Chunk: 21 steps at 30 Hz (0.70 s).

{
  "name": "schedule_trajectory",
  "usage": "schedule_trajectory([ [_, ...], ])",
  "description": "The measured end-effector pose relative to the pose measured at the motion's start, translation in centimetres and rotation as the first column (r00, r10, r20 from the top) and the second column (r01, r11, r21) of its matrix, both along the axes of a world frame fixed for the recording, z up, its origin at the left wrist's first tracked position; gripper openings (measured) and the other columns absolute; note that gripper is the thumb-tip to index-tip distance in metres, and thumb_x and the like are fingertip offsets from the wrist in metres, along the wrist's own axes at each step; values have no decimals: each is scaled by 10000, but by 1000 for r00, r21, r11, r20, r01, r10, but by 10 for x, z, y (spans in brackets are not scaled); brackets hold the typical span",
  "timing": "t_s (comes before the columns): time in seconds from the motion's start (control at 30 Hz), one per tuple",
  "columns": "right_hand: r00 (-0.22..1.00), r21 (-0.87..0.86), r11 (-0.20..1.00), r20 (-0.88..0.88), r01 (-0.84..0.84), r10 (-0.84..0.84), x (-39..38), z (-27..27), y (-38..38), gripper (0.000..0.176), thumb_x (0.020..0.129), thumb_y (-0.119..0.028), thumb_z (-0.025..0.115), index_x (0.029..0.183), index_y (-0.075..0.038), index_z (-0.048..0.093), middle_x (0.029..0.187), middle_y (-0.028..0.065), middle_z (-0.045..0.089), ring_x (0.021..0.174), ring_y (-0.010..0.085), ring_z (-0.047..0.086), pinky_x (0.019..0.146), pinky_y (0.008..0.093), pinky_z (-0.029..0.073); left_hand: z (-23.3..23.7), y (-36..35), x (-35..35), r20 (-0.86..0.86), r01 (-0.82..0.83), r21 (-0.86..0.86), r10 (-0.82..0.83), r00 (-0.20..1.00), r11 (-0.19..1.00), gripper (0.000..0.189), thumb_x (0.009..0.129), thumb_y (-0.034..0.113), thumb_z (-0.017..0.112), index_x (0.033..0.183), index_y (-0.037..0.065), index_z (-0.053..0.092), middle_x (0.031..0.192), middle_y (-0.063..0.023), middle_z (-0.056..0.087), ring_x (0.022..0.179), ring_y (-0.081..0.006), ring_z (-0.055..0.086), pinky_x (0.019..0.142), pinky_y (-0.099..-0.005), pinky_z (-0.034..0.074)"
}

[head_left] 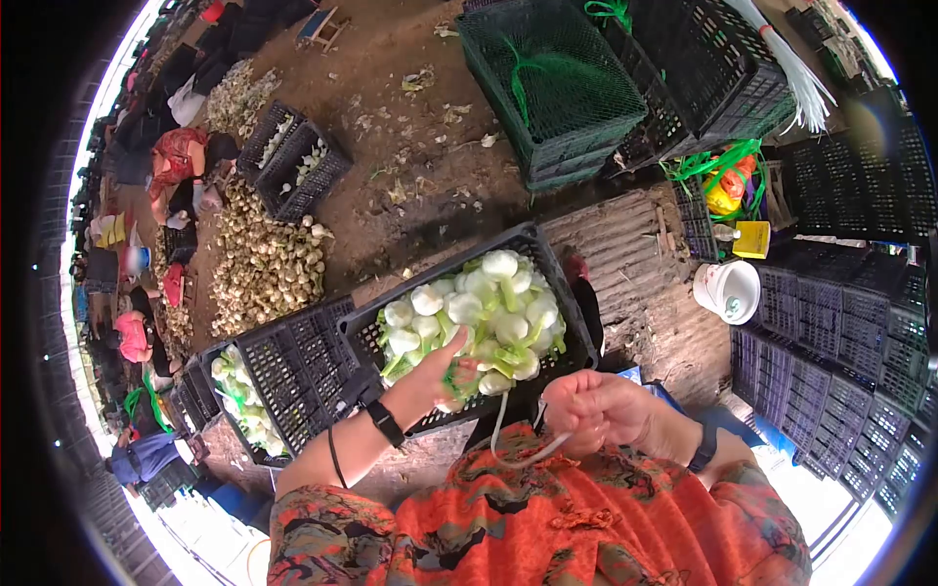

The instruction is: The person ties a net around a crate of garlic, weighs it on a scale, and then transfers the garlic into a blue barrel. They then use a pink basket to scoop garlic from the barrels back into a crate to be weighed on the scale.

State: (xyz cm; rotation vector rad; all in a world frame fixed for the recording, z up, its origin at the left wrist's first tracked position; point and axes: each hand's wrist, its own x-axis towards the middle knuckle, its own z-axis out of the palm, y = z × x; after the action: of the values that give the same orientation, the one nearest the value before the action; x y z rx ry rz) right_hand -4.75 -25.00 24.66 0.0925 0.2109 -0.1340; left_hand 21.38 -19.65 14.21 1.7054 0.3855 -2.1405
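A bulb (463,375) seemingly lies within the grip of the left hand (433,383).

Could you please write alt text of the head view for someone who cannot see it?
The left hand grasps a white, green-stalked bulb in a black plastic crate full of them; the right hand holds a thin white strip.

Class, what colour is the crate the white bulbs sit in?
Black crate, clearest in the head view.
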Motion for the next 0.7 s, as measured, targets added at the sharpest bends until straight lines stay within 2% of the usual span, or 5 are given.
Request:
schedule_trajectory([
  [0.13, 996, 87, 996, 89, -8, 0, 9, -4, 0, 254, 931, -272, 562, 844, -36, 525, 568, -59, 327, 465, 48, 278, 436, 212, 235, 5, -9, 9, 61, 261, -14, -260, 964, 965, 772, 810, 673, 536, 1010, -72, 540, 592, 50, 425, 453, -34, 368, 403, -190, 319],
  [0.23, 980, -75, 994, -186, -79, 64, 19, -12, -12, 232, 921, -245, 572, 808, -49, 523, 563, -61, 320, 460, 53, 278, 427, 220, 227, -27, -2, 32, -333, 208, 7, -194, 923, 978, 682, 840, 665, 498, 897, -11, 571, 649, -4, 514, 533, -54, 450, 449, -184, 359],
  [0.4, 920, -32, 999, -391, -3, -10, 47, -85, -31, 193, 903, -177, 564, 765, -56, 504, 561, -55, 321, 460, 62, 294, 431, 224, 241, -33, 10, 19, -92, 283, -228, -309, 947, 932, 508, 922, 532, 483, 961, 32, 562, 787, -51, 581, 533, -40, 409, 426, -183, 346],
  [0.5, 852, -88, 995, -517, 46, -85, 67, -107, -56, 176, 892, -132, 559, 745, -56, 498, 559, -54, 323, 459, 67, 301, 435, 225, 251, -30, 13, 15, -340, -110, -182, 43, 939, 977, 497, 942, 502, 458, 956, 15, 561, 762, -42, 559, 497, -28, 343, 427, -160, 329],
  [0.7, 735, -266, 950, -609, 164, -297, 109, -158, -106, 172, 868, -104, 599, 731, -52, 511, 556, -54, 346, 449, 62, 308, 417, 231, 235, -43, 29, 18, -338, -90, -295, -16, 941, 951, 481, 917, 511, 518, 949, 32, 547, 625, 75, 422, 506, -31, 301, 461, -196, 287],
])
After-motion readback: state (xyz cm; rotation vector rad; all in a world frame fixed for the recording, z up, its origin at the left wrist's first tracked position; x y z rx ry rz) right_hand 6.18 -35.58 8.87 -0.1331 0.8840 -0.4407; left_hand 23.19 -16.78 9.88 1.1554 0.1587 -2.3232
